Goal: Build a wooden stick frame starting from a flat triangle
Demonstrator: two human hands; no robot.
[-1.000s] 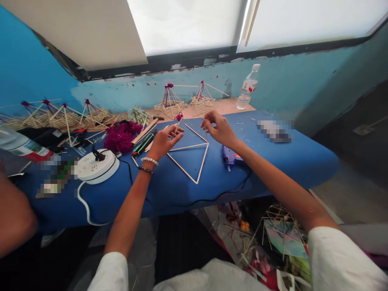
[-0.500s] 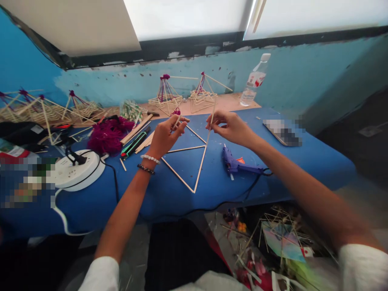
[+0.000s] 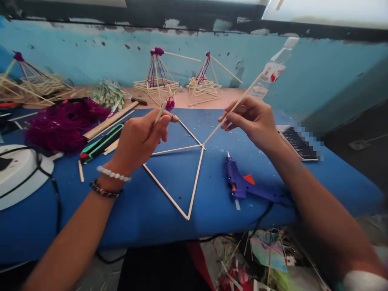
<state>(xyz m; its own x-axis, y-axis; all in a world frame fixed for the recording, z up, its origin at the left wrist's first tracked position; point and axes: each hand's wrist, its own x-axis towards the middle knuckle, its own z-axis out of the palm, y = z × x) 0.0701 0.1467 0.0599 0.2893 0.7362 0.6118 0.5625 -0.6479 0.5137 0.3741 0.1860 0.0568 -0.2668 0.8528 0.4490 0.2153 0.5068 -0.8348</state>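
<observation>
Left hand (image 3: pixel 141 139) pinches a short wooden stick (image 3: pixel 159 113) between thumb and fingers. Right hand (image 3: pixel 251 121) pinches a long wooden stick (image 3: pixel 233 107), its lower end at the corner of a flat stick frame (image 3: pixel 197 182) lying on the blue table (image 3: pixel 194 230). Blue glue gun (image 3: pixel 238 180) right of frame; purple yarn (image 3: pixel 65 125) far left.

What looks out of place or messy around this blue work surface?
The paint on the blue wall is chipped and peeling along its top edge. Below the blue work surface, a jumble of loose sticks and coloured paper scraps looks like discarded offcuts.
</observation>
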